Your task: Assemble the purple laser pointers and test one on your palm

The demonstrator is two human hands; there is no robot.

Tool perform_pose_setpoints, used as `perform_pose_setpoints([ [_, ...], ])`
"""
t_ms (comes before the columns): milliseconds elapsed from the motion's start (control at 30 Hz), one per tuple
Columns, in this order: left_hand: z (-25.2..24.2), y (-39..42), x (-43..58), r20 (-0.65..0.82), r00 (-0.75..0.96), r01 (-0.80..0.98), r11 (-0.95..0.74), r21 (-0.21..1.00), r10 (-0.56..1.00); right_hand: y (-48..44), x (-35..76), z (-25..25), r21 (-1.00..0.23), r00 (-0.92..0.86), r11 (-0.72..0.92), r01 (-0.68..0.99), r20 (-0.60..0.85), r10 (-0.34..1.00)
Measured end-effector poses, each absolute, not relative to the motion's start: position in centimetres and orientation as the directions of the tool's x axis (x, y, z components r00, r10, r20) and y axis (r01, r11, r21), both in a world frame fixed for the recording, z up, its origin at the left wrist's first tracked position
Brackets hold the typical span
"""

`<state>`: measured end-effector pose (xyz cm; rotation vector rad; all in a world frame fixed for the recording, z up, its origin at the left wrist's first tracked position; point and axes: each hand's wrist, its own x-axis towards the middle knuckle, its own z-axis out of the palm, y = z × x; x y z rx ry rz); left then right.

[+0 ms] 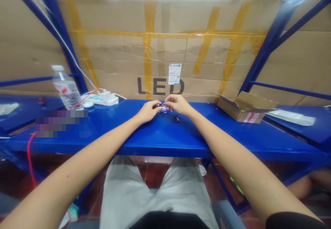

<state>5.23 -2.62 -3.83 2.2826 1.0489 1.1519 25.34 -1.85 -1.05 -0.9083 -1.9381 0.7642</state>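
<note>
Shiny purple pieces (163,110), long axis indistinct, sit pinched in nearly closed left fingers (155,103) and right fingers (170,99).

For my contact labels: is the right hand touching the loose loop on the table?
Apart: the head view shows blue tabletop between the right hand and the loose loop below it in the picture.

Worktop (160,139): smooth, semi-gloss paint, metal by its look; posts (260,58) likewise. Small pieces (163,110) mid-worktop: shiny, metallic glints. Loose piece (176,119), just right and nearer: glossy; material too small to tell. Far panel (116,58): matt, creased cardboard; tape (147,51) glossy plastic, label (174,72) smooth paper. Left: bottle (67,92), clear shiny plastic; power strip (104,99), smooth plastic. Right: box (245,115), matt cardboard. Near: trousers (124,187), matt cloth.
</note>
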Motion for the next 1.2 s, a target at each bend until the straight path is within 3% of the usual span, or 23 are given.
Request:
perform_pose_setpoints([
  [367,-3.4,-3.8,5.0,0.529,0.444,0.489,-0.691,0.532,0.723,-2.4,25.2,-1.4,-0.737,-0.437,0.608,0.295,0.461,0.772],
  [667,-3.3,-4.1,5.4,0.495,0.452,0.640,-0.656,0.400,0.742,-2.9,25.7,-1.1,-0.491,-0.524,0.726,0.482,0.503,0.688],
  [867,-3.1,-4.7,5.3,0.517,0.506,0.680,-0.688,0.253,0.690,-3.6,25.6,-0.6,-0.326,-0.628,0.803,0.499,0.503,0.594],
  [1000,-3.4,-4.7,5.1,0.531,0.549,0.707,-0.697,0.117,0.645,-3.9,25.5,-0.7,-0.371,-0.621,0.766,0.525,0.448,0.643],
  [1200,-3.6,-4.5,5.0,0.555,0.586,0.725,-0.688,-0.033,0.591,-3.6,25.2,-0.9,-0.567,-0.556,0.653,0.502,0.366,0.746],
])
